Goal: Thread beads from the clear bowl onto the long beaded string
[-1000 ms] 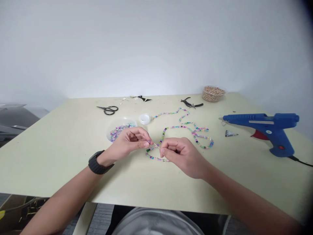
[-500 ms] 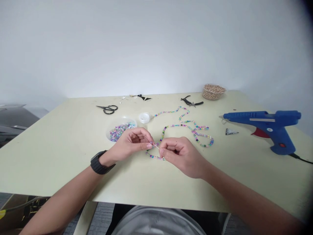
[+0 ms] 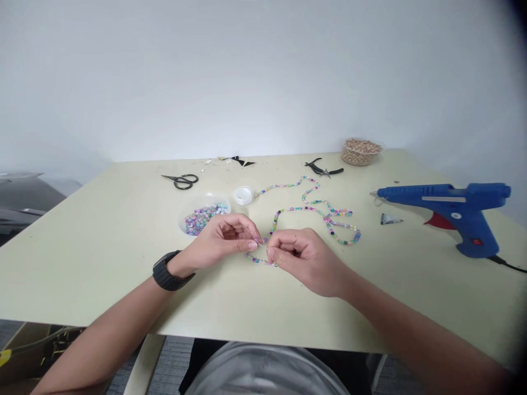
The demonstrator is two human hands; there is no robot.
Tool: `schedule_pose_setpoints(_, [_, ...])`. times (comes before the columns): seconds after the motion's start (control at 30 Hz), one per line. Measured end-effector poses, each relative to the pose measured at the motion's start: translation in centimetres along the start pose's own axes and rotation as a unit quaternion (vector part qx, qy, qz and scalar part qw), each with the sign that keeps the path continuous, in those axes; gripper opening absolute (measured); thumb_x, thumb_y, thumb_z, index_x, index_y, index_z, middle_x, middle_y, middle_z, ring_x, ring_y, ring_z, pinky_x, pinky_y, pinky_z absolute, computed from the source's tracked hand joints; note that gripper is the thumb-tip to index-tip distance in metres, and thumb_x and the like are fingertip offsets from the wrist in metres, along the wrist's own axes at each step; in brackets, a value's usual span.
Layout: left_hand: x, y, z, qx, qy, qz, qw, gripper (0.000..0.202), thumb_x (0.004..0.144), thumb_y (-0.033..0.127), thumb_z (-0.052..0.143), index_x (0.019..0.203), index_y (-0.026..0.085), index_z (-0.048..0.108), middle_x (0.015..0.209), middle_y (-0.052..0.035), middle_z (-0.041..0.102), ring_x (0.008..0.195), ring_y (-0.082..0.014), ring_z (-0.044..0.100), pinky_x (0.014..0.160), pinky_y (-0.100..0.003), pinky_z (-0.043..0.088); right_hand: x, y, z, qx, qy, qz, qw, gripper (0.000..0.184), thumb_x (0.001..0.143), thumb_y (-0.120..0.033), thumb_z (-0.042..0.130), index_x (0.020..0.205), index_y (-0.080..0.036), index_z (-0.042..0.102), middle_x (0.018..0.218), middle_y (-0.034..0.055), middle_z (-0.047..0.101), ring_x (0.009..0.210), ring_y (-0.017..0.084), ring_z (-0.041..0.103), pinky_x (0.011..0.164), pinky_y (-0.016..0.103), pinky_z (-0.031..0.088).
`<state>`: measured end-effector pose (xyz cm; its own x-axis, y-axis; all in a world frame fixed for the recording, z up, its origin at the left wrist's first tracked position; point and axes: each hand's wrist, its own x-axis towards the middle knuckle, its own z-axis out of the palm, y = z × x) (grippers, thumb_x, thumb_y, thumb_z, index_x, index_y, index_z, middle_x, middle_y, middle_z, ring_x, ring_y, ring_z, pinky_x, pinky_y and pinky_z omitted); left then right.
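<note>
My left hand (image 3: pixel 224 240), with a black watch on its wrist, is pinched closed on a small bead at its fingertips. My right hand (image 3: pixel 302 259) is pinched closed on the thin end of a long beaded string (image 3: pixel 313 208). The two sets of fingertips almost touch above the table (image 3: pixel 102 241). The rest of the string, with multicoloured beads, winds in loops behind my hands towards a small white spool (image 3: pixel 244 195). A clear dish of loose purple and blue beads (image 3: pixel 200 216) sits just behind my left hand.
Black scissors (image 3: pixel 181 180) lie at the back left, black pliers (image 3: pixel 323 170) and a tub of tan beads (image 3: pixel 361 151) at the back right. A blue glue gun (image 3: pixel 450 211) stands at the right, with a small dark scrap (image 3: pixel 389 220) beside it. Black offcuts (image 3: pixel 239 162) lie by the wall.
My hands have drawn closer together, so the bare length of string between the fingertips has shrunk to almost nothing. The view has shifted slightly.
</note>
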<state>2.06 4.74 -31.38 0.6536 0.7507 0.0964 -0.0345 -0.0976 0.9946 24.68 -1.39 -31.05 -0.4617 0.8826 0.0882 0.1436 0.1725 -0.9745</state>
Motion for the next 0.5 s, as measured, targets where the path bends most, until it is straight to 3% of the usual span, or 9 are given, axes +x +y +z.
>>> schedule_pose_setpoints(0.5, [0.03, 0.03, 0.07, 0.001, -0.002, 0.006, 1.0, 0.017, 0.08, 0.024, 0.084, 0.087, 0.014, 0.072, 0.074, -0.003, 0.069, 0.068, -0.0106, 0.064, 0.064, -0.021, 0.052, 0.12, -0.03, -0.07, -0.003, 0.006, 0.004, 1.0, 0.023, 0.094, -0.022, 0.057, 0.072, -0.017, 0.056, 0.054, -0.0084, 0.029, 0.049, 0.006, 0.023, 0.046, 0.023, 0.017])
